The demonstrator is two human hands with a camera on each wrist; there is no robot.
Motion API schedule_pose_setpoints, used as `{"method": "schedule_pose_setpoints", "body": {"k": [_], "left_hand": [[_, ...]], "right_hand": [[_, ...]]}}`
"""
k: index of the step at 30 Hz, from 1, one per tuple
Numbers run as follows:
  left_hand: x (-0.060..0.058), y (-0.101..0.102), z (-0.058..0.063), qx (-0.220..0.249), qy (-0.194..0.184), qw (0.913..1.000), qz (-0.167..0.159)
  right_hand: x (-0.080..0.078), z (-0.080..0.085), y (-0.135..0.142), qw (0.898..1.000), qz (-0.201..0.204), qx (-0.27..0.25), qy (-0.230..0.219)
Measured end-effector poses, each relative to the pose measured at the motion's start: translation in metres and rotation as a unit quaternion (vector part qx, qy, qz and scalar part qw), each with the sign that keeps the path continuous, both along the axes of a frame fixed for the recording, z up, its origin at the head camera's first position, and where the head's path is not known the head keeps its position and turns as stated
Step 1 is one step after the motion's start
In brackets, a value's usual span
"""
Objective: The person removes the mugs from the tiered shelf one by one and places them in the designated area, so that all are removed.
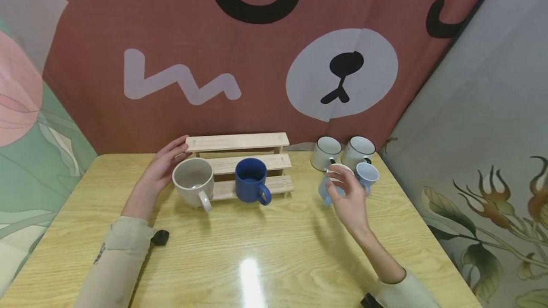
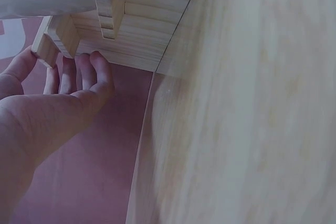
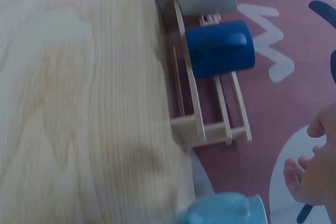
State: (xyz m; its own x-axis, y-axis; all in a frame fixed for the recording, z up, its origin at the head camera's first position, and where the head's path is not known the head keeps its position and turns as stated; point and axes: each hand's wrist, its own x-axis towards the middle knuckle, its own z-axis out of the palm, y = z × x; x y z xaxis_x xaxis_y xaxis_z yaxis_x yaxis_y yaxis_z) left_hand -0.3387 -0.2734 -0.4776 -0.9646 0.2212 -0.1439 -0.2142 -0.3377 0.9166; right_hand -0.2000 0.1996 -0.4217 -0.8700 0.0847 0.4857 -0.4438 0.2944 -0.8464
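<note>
A three-step wooden rack (image 1: 237, 141) stands against the back cloth. My left hand (image 1: 160, 168) holds its upper left end, thumb on one side of the step end and fingers (image 2: 97, 72) on the other. On the lowest step sit an off-white mug (image 1: 193, 179) at the left and a dark blue mug (image 1: 249, 184) beside it, both with handles toward me. My right hand (image 1: 348, 198) hovers over a light blue mug (image 1: 324, 194), fingers loosely bent. From the right wrist view, that hand (image 3: 315, 166) is apart from the light blue mug (image 3: 226, 209).
Behind the right hand stand two white mugs with dark rims, one left (image 1: 325, 153) and one right (image 1: 358, 151). A smaller pale blue mug (image 1: 367, 177) is just in front of them. The wooden table (image 1: 274, 246) meets cloth hangings at back and sides.
</note>
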Motion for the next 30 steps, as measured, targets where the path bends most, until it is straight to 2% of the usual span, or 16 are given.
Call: {"method": "schedule_pose_setpoints", "body": {"k": [2, 6, 13, 22, 30], "left_hand": [[0.001, -0.001, 0.000, -0.002, -0.004, 1.0000, 0.001], [0.001, -0.001, -0.001, -0.009, -0.011, 0.9999, 0.002], [-0.004, 0.006, -0.006, 0.014, -0.008, 0.9999, 0.000], [-0.004, 0.006, -0.006, -0.014, -0.010, 0.9998, 0.008], [-0.001, 0.002, -0.003, -0.010, -0.006, 0.9998, 0.016]], "right_hand": [[0.004, 0.005, -0.011, 1.000, 0.009, 0.003, -0.010], [0.004, 0.005, -0.027, 0.999, 0.029, -0.002, -0.032], [-0.014, -0.033, -0.042, 0.995, 0.062, 0.043, -0.070], [-0.017, -0.037, -0.069, 0.977, 0.119, 0.063, -0.163], [-0.021, -0.037, -0.083, 0.966, 0.138, 0.070, -0.207]]}}
